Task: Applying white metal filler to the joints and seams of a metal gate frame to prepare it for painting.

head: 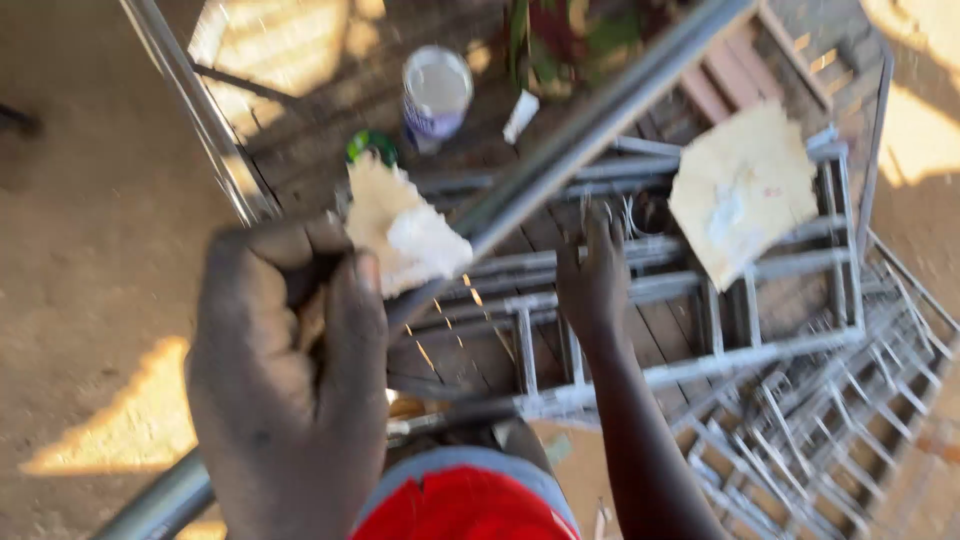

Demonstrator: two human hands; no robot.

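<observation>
My left hand (pixel 290 380) is clenched in a fist close to the camera, gripping a cream-coloured rag (pixel 410 235) that sticks out above the fingers. The rag rests against a long grey metal pipe (pixel 590 125) running diagonally from lower left to upper right. My right hand (pixel 592 280) reaches forward over a grey welded metal frame (pixel 700 365), fingers apart and holding nothing, just short of a small dark round pot (pixel 650 212). The picture is blurred by motion.
A white and purple paint can (pixel 436 95) and a green lid (pixel 370 145) stand on dark boards beyond the pipe. A pale stained sheet (pixel 745 190) lies on the frame. More metal frames (pixel 830 430) are stacked right. A thin metal bar (pixel 200 110) slants left over sandy ground.
</observation>
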